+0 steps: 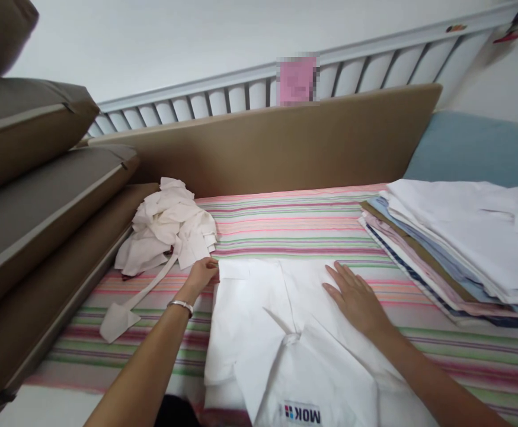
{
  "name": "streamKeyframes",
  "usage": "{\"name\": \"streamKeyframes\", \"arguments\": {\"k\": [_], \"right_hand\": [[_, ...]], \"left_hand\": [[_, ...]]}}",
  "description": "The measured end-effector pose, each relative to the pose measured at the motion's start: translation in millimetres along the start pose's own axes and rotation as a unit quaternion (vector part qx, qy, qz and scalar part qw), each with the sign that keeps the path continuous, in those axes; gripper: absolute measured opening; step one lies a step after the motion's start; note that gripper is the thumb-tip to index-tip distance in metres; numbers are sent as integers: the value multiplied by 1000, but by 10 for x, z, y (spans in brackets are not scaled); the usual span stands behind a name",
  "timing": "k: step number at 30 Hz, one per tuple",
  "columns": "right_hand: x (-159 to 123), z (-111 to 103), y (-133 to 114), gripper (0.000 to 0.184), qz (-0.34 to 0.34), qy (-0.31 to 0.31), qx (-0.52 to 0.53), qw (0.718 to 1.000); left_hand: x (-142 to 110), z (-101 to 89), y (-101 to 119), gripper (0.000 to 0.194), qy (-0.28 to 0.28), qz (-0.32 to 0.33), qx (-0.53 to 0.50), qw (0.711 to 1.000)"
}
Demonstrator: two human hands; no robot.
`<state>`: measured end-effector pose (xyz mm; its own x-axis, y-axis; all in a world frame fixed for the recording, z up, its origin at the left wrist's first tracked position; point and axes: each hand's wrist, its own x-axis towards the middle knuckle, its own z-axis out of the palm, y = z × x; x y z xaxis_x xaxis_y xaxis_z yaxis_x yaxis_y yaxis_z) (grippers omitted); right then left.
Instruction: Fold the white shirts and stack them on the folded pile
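Note:
A white shirt (263, 296) lies folded in front of me, its collar pointing towards me and a printed label inside the neck. My left hand (202, 276) pinches the shirt's far left corner between thumb and fingers; a silver band circles that wrist. On the far right part of the shirt, my right hand (352, 293) rests flat with fingers stretched out. Left of the shirt sits a crumpled heap of off-white cloth (174, 222), with a strap trailing to a pointed end (119, 320).
At right is a stack of folded shirts (463, 237), white on top. Brown-grey cushions (54, 219) pile up at left. A brown board (285, 148) leans on a white railing (218, 104). Beneath lies a striped sheet (281, 228); a blue cushion (485, 151) stands behind the stack.

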<state>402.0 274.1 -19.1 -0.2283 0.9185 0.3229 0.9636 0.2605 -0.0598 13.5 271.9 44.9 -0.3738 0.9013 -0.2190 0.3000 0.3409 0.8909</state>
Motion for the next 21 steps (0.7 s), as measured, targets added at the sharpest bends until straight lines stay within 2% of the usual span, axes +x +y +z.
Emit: {"name": "streamKeyframes", "arguments": {"k": [3, 9, 15, 21], "right_hand": [[3, 7, 8, 57, 0, -1, 8, 1000], [-2, 37, 25, 55, -8, 12, 8, 1000], [3, 18, 10, 55, -4, 6, 2, 1000], [7, 8, 9, 55, -5, 2, 2, 1000]], "left_hand": [[-7, 107, 32, 19, -19, 34, 55, 998], [66, 260, 53, 20, 13, 83, 146, 986], [80, 250, 44, 21, 30, 85, 167, 982], [159, 182, -5, 10, -8, 74, 123, 990]]}}
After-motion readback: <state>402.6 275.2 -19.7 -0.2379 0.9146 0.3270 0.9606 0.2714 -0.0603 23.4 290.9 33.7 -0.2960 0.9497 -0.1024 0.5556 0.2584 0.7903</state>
